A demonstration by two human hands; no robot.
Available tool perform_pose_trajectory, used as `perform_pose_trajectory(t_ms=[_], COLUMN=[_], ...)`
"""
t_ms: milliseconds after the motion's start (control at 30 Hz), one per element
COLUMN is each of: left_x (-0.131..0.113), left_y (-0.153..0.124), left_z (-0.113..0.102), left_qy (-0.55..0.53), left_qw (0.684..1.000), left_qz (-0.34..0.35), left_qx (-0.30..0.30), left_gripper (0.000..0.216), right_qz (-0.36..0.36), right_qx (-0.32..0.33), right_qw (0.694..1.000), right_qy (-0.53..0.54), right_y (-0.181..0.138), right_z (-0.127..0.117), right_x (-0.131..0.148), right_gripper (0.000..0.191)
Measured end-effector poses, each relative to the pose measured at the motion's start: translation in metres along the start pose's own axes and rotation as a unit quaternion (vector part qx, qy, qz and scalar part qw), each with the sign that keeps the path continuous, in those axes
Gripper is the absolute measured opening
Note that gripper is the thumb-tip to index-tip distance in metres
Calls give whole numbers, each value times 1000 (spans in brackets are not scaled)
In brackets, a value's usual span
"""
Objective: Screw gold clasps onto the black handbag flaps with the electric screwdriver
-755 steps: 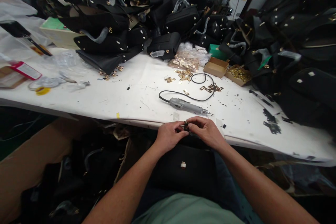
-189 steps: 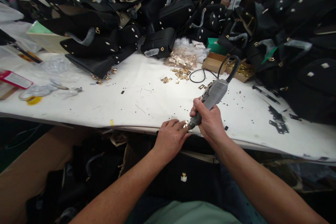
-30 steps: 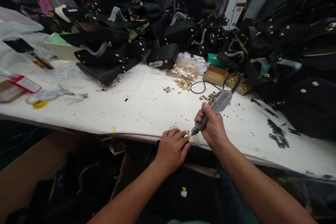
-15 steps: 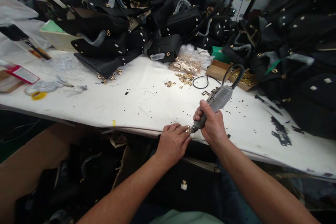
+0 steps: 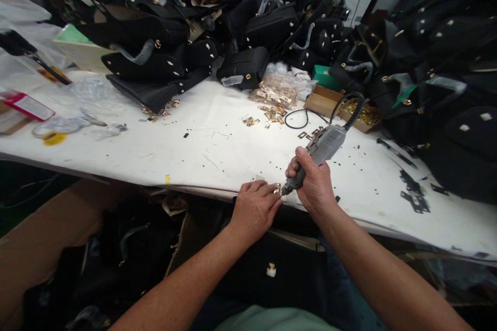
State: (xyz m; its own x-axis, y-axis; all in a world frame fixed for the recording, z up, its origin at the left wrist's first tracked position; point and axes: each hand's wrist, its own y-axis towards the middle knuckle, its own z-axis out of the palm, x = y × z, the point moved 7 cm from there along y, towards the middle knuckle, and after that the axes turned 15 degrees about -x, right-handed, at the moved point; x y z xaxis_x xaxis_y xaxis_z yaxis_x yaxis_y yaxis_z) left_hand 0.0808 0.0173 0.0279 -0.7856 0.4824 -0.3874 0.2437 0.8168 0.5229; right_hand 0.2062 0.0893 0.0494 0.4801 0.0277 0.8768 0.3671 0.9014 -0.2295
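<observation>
My right hand (image 5: 312,183) is wrapped round a grey electric screwdriver (image 5: 320,151), tilted with its tip down at a small gold metal fitting (image 5: 277,187). My left hand (image 5: 254,209) lies curled at the near edge of the white table (image 5: 202,147), fingertips pressed on that fitting and on the black bag edge under it. A black handbag (image 5: 279,269) with a gold clasp rests in my lap below the table edge. The screwdriver's black cable (image 5: 351,108) curls up behind it.
Loose gold fittings (image 5: 272,114) and a clear bag of them (image 5: 274,94) lie mid-table, with two small cardboard boxes (image 5: 324,99) to the right. Piles of black handbags (image 5: 155,51) fill the back and right. Plastic wrap and a red-edged packet (image 5: 27,106) lie at left. Other people sit beyond.
Both hands stay at the table edge with the screwdriver tip on the fitting. The view has shifted slightly; the hands hardly moved.
</observation>
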Motion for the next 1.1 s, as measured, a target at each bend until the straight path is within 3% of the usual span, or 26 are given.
perform_pose_trajectory(t_ms=[667,1100], left_x=[4,6], left_y=[0,-4], left_z=[0,-2], left_qy=[-10,-23], left_qw=[1000,1000], left_qz=[-27,12], left_qx=[6,13], left_gripper=[19,18], right_qz=[-53,-56], right_qx=[-9,12], right_qw=[998,996], right_qy=[-31,-72], right_y=[4,-2], right_z=[-1,3], right_x=[2,-11], right_gripper=[35,37])
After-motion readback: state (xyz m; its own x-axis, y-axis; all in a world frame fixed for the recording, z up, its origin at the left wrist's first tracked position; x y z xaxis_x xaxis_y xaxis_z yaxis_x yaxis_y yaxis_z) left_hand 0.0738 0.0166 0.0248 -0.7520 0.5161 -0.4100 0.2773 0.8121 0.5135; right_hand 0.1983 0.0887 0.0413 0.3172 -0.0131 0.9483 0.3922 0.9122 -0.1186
